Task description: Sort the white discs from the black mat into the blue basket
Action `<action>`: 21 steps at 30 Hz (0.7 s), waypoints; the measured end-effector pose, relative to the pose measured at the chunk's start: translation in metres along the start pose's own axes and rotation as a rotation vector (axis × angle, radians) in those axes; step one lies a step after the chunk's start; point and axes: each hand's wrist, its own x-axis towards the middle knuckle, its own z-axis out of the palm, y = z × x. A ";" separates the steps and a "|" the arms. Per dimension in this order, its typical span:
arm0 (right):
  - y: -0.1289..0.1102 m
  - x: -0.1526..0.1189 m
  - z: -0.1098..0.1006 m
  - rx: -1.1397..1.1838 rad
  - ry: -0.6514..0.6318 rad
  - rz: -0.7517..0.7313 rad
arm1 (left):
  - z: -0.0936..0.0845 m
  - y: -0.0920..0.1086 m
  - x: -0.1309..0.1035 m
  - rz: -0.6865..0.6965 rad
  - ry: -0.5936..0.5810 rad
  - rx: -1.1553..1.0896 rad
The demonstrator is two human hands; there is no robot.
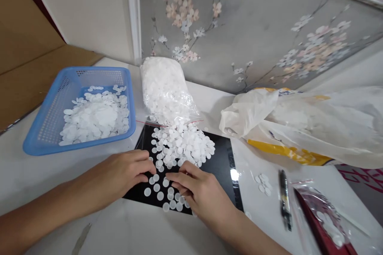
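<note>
Small round white plastic discs (191, 143) lie heaped on a black board (221, 167), with looser ones spread toward its near edge. My left hand (128, 171) rests at the board's left side, fingers bent and thumb apart, close to several loose discs. Nothing shows in its grasp. Across from it, my right hand (200, 191) reaches over the near discs. Its index finger is stretched out, the tip touching or just above a single disc (166, 182). The other right fingers are bent and spread, partly hiding discs beneath them.
A blue basket (38, 143) with many discs stands at left. Behind the heap, a clear zip bag (164, 87) full of discs lies with its mouth toward the board. At right are a white and yellow plastic bag (287, 147), a black pen (285, 199) and a small bag (326, 219).
</note>
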 end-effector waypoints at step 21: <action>-0.013 0.007 -0.016 0.323 0.085 0.319 | 0.021 0.010 0.005 0.012 0.171 -0.094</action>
